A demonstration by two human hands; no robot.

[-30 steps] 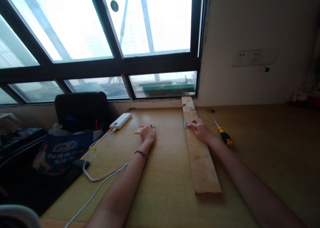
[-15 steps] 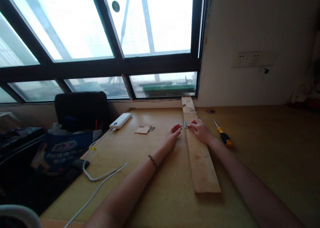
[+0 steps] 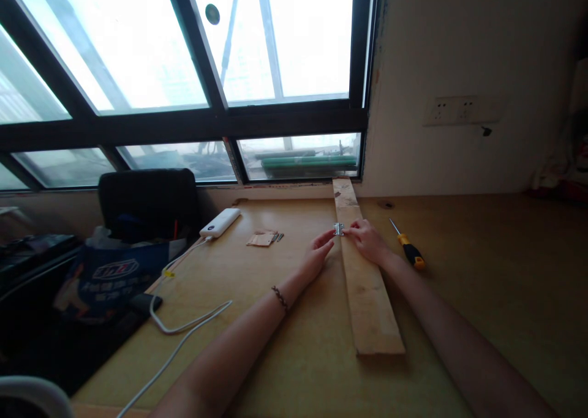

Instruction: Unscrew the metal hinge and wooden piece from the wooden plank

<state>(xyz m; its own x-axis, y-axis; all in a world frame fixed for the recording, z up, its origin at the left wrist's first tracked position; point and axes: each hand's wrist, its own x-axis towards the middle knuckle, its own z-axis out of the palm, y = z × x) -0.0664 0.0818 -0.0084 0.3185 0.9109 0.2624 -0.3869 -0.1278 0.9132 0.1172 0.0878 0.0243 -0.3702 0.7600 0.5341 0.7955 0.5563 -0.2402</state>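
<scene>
A small metal hinge [image 3: 339, 229] lies spread flat at the left edge of a long wooden board [image 3: 374, 302], one leaf on the wood and the other reaching past the edge. My left hand [image 3: 318, 254] has its fingertips closed at the hinge's left leaf. On the board, my right hand [image 3: 365, 239] pinches or presses the right leaf with its thumb and finger. A screwdriver [image 3: 408, 245] with a yellow and black handle rests to the right of the board. Several screws [image 3: 278, 237] lie by a torn piece of brown packaging [image 3: 261, 240], left of my hands.
A white power bank [image 3: 220, 222] with a white cable [image 3: 190, 328] sits along the table's left side. Beyond that edge are a black chair [image 3: 147, 201] and a blue bag [image 3: 114, 277]. The window [image 3: 285, 44] and wall stand behind the table [image 3: 303, 338].
The hinge has gone from folded to spread, its left leaf now out past the board's edge. My left fingertips have come up to it. My right hand stays in place.
</scene>
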